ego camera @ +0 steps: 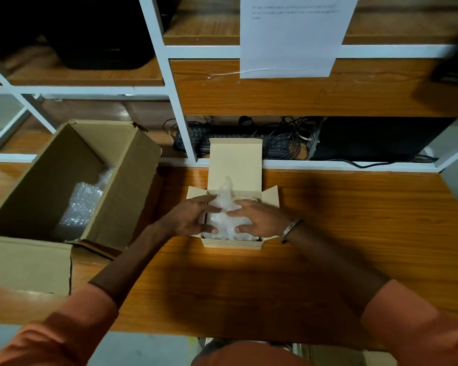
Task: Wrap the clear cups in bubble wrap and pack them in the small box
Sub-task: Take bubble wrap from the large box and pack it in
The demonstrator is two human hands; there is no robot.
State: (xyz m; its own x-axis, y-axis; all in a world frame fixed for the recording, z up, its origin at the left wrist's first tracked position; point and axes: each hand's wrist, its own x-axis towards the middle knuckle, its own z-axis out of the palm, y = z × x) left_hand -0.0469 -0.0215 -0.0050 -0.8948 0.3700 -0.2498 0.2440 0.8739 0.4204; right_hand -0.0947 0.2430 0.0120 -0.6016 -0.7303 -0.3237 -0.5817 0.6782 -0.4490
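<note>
A small tan box (pixel 232 244) stands open in the middle of the wooden table, its lid flap (pixel 234 165) upright at the back. A bundle of bubble wrap (pixel 224 210) sits in it, its twisted top sticking up above the rim. The cup inside the wrap cannot be made out. My left hand (pixel 189 217) holds the bundle's left side with the thumb low on its front. My right hand (pixel 259 219) holds the right side, fingers laid over the wrap. A metal bangle (pixel 290 229) circles the right wrist.
A large open cardboard box (pixel 132 180) stands tilted at the left with more bubble wrap (pixel 82 204) inside. Behind the table a white-framed shelf holds a black keyboard (pixel 230 140), tangled cables and a black computer case (pixel 376 140). A printed paper sheet (pixel 294 35) hangs above.
</note>
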